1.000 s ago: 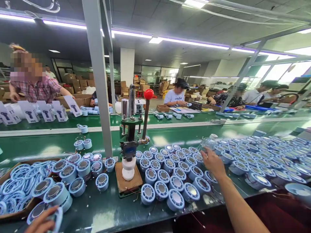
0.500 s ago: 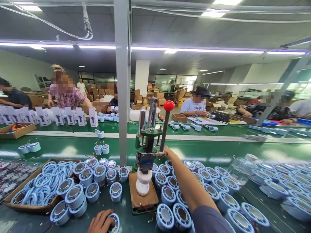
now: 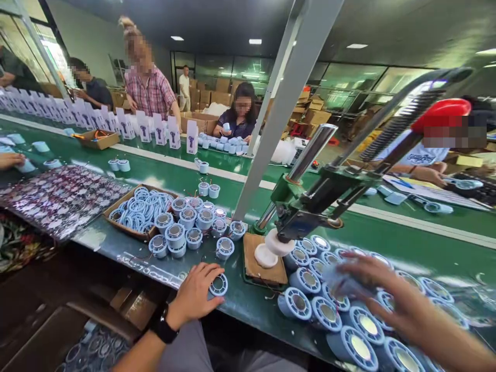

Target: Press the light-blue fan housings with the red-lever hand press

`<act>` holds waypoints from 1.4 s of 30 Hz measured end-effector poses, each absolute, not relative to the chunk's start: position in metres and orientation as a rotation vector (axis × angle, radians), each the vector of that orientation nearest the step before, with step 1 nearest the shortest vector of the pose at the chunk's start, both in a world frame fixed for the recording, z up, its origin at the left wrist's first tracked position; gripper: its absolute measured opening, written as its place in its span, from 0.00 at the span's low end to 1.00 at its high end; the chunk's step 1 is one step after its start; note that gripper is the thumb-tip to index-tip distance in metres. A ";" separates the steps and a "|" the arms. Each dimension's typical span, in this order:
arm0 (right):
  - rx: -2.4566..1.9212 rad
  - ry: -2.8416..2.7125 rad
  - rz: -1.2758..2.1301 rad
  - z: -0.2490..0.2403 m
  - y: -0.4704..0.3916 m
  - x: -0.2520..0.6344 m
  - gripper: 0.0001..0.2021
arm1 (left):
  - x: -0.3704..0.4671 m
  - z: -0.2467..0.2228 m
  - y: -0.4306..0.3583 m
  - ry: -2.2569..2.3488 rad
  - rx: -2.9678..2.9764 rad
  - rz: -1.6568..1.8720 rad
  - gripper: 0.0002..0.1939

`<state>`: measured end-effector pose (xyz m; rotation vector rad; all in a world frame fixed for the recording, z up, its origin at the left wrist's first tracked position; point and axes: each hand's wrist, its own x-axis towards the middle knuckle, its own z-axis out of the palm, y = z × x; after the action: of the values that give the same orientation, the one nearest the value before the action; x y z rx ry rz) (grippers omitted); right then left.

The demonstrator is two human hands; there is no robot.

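Note:
My left hand (image 3: 199,289) curls its fingers and thumb around a light-blue round fan-like housing (image 3: 219,284) with a grey disc centre, at the bench's near edge. My right hand (image 3: 372,284), smeared by motion, is over the rows of similar blue housings (image 3: 326,313) on the right. A blurred blue patch shows at its fingertips; whether it grips a housing is unclear. Between my hands stands a green hand press (image 3: 310,206) with a red-knobbed lever (image 3: 442,114). Its white upper pad (image 3: 279,244) hangs above a white round seat (image 3: 265,256) on a brown board (image 3: 253,263).
Left of the press, more blue housings (image 3: 188,217) cluster beside a cardboard box of blue rings (image 3: 141,209). A grey post (image 3: 267,129) rises behind the press. Across the green belt (image 3: 166,160), co-workers sit or stand near white printed boxes (image 3: 191,137).
My right hand has left the press lever and moved over the housings on the right. My left hand stays at its housing. The view has turned left and tilted down.

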<state>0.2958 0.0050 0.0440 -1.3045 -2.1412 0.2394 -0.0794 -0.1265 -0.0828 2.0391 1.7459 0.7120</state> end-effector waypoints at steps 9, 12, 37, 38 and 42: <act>-0.914 -2.405 0.761 -0.057 -0.096 0.155 0.22 | -0.078 -0.087 -0.127 1.855 2.042 0.670 0.42; -0.932 -2.163 0.710 -0.082 -0.096 0.145 0.22 | -0.080 -0.086 -0.129 1.792 2.091 0.633 0.41; -1.062 -1.867 0.617 -0.114 -0.101 0.132 0.21 | -0.031 -0.228 -0.177 1.752 1.975 0.038 0.24; -1.058 -1.872 0.616 -0.114 -0.101 0.132 0.21 | -0.037 -0.232 -0.177 1.802 1.941 0.005 0.25; -1.062 -1.875 0.628 -0.116 -0.100 0.133 0.21 | -0.060 -0.236 -0.182 1.855 1.894 -0.093 0.24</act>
<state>0.1332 -0.1000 -0.1161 -1.0621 -1.8752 0.6277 -0.0603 -0.1818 -0.2363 1.8941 1.8546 -0.0927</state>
